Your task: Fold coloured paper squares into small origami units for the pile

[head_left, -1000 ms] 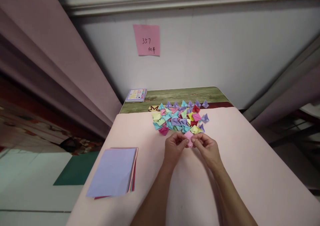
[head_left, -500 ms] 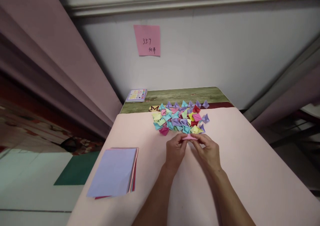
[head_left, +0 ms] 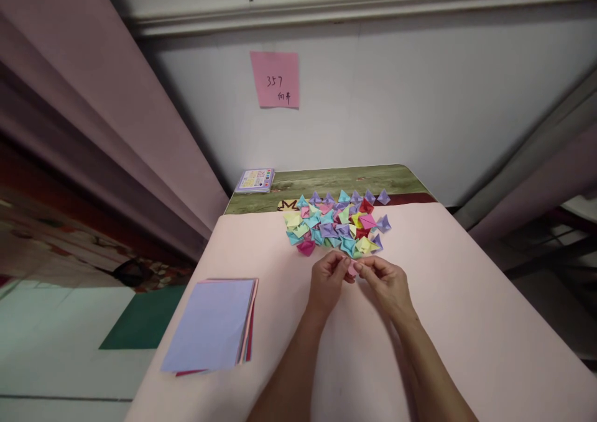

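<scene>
We look down at a counter (head_left: 466,322) covered in pale pink, with our two bare forearms reaching forward from the bottom edge. Our left hand (head_left: 328,279) and our right hand (head_left: 385,282) meet at the middle of the counter, fingertips drawn together and pinching a small pink piece of folded paper (head_left: 352,269) between them. The paper is mostly hidden by our fingers, so we cannot tell its exact shape. It is held just above the counter, right in front of us.

Just beyond our hands lies a heap of small folded paper shapes (head_left: 338,224) in purple, turquoise, yellow, green, pink and red, packed close together and touching one another. The nearest of them sit just beside our fingertips.

To the left, well apart from our hands, a stack of flat paper sheets (head_left: 211,324) lies on the counter, lilac on top with pink and red edges showing beneath.

Past the pink covering, the far end of the counter shows a green and brown printed surface, where a small pack of coloured paper (head_left: 255,180) rests. A pink note (head_left: 275,79) with handwriting is stuck on the white wall behind.
</scene>
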### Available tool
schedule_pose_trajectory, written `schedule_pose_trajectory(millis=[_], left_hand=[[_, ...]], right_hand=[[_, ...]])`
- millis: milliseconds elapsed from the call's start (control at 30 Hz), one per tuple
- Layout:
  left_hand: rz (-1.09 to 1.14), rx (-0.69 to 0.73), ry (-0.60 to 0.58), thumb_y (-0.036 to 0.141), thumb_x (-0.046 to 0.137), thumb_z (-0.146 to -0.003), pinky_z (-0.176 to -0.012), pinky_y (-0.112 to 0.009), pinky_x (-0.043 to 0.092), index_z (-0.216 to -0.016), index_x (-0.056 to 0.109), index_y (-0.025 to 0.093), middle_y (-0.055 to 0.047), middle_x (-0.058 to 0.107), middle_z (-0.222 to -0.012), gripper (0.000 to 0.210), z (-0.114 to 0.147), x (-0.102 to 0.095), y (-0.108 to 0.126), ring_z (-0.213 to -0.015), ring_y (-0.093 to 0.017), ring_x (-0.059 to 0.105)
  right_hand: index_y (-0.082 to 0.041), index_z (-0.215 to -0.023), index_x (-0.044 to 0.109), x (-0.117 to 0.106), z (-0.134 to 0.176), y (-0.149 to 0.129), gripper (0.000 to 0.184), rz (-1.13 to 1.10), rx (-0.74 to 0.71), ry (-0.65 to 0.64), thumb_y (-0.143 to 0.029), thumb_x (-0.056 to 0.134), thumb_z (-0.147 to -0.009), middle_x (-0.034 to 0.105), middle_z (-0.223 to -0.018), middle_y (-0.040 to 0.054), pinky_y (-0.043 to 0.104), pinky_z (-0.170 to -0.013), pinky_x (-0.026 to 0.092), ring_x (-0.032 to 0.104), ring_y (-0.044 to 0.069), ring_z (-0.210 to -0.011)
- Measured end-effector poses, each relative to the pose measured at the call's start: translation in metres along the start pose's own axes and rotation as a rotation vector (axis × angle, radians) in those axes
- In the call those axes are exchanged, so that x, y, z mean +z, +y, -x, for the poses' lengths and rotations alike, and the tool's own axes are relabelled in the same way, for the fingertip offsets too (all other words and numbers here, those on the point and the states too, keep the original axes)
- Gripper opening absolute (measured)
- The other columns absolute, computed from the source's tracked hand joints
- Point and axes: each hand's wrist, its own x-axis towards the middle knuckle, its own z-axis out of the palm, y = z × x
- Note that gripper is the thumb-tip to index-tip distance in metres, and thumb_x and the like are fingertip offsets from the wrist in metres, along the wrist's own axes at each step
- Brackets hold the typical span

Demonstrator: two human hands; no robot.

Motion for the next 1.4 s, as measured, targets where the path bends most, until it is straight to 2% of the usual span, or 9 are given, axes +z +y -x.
schedule_pose_trajectory(millis=[133, 333, 533, 733, 800, 900, 1033, 1167, 1400], left_hand=[[-0.024, -0.021, 0.055, 0.044, 0.067, -0.083, -0.051, -0.021, 0.049, -0.074, 0.062, 0.016, 0.003, 0.058, -0.061, 0.029, 0.0, 0.001, -0.001, -0.05, -0.009, 0.055], [0.074, -0.116, -0.02, 0.04, 0.077, -0.073, -0.058, -0.026, 0.056, -0.079, 0.062, 0.016, 0.0, 0.065, -0.066, 0.029, 0.001, 0.009, -0.003, -0.057, -0.012, 0.063], [0.096, -0.092, 0.073, 0.039, 0.079, -0.071, -0.061, -0.027, 0.057, -0.079, 0.059, 0.017, 0.002, 0.064, -0.065, 0.031, 0.0, 0.01, -0.006, -0.058, -0.013, 0.064], [-0.085, -0.005, 0.141, 0.035, 0.073, -0.077, -0.065, -0.027, 0.054, -0.094, 0.059, 0.02, 0.003, 0.065, -0.065, 0.027, 0.002, 0.009, -0.005, -0.06, -0.014, 0.065], [-0.166, 0.032, 0.152, 0.033, 0.069, -0.08, -0.065, -0.026, 0.053, -0.1, 0.059, 0.021, 0.003, 0.066, -0.065, 0.025, 0.003, 0.007, -0.006, -0.06, -0.014, 0.064], [-0.287, 0.097, 0.127, 0.032, 0.066, -0.082, -0.063, -0.024, 0.05, -0.105, 0.062, 0.022, 0.002, 0.067, -0.067, 0.025, 0.004, 0.004, -0.006, -0.062, -0.014, 0.063], [-0.183, 0.038, -0.012, 0.034, 0.069, -0.08, -0.057, -0.023, 0.048, -0.108, 0.062, 0.02, 0.004, 0.06, -0.063, 0.032, 0.004, 0.004, -0.002, -0.054, -0.012, 0.057], [0.098, -0.144, -0.179, 0.04, 0.07, -0.08, -0.053, -0.025, 0.05, -0.104, 0.062, 0.016, 0.002, 0.06, -0.062, 0.036, 0.002, 0.004, 0.005, -0.05, -0.012, 0.057], [0.26, -0.233, -0.193, 0.044, 0.07, -0.08, -0.051, -0.024, 0.052, -0.086, 0.059, 0.015, -0.001, 0.064, -0.066, 0.031, 0.001, -0.002, 0.009, -0.053, -0.012, 0.061]], right_hand=[[-0.018, -0.083, 0.073, 0.004, 0.0, -0.001, 0.031, -0.105, 0.035, -0.039, -0.048, 0.074, -0.076, 0.071, -0.073, 0.0046, 0.029, -0.06, 0.048, 0.061, 0.018, -0.064], [-0.019, -0.084, 0.072, 0.002, -0.003, 0.008, 0.028, -0.068, -0.022, 0.114, -0.047, 0.072, -0.078, 0.069, -0.071, 0.0025, 0.027, -0.059, 0.048, 0.06, 0.017, -0.062], [-0.026, -0.104, 0.076, 0.004, -0.003, 0.006, 0.022, 0.327, -0.394, 0.236, -0.036, 0.066, -0.086, 0.07, -0.104, 0.008, 0.035, -0.08, 0.054, 0.066, 0.023, -0.092], [-0.031, -0.097, 0.078, 0.005, -0.002, 0.006, 0.017, 0.562, -0.561, 0.325, -0.032, 0.063, -0.089, 0.07, -0.102, 0.0071, 0.036, -0.084, 0.05, 0.063, 0.023, -0.092], [-0.029, -0.091, 0.079, 0.004, -0.001, 0.006, 0.015, 0.523, -0.484, 0.296, -0.036, 0.065, -0.087, 0.069, -0.088, 0.0058, 0.034, -0.076, 0.049, 0.062, 0.021, -0.081], [-0.024, -0.083, 0.076, 0.002, -0.001, 0.007, 0.023, 0.306, -0.192, 0.156, -0.047, 0.07, -0.082, 0.055, -0.058, -0.0004, 0.028, -0.053, 0.038, 0.048, 0.015, -0.054], [-0.019, -0.075, 0.069, -0.002, -0.003, 0.005, 0.036, -0.119, 0.119, -0.022, -0.055, 0.072, -0.077, 0.044, -0.051, -0.0049, 0.024, -0.046, 0.025, 0.033, 0.009, -0.047], [-0.018, -0.072, 0.064, -0.002, -0.004, 0.001, 0.039, -0.346, 0.204, -0.079, -0.054, 0.077, -0.073, 0.042, -0.049, -0.0065, 0.022, -0.045, 0.021, 0.029, 0.006, -0.046], [-0.018, -0.075, 0.064, -0.004, -0.002, 0.002, 0.032, -0.537, 0.259, -0.195, -0.047, 0.076, -0.077, 0.05, -0.054, -0.005, 0.02, -0.046, 0.028, 0.035, 0.006, -0.046]])
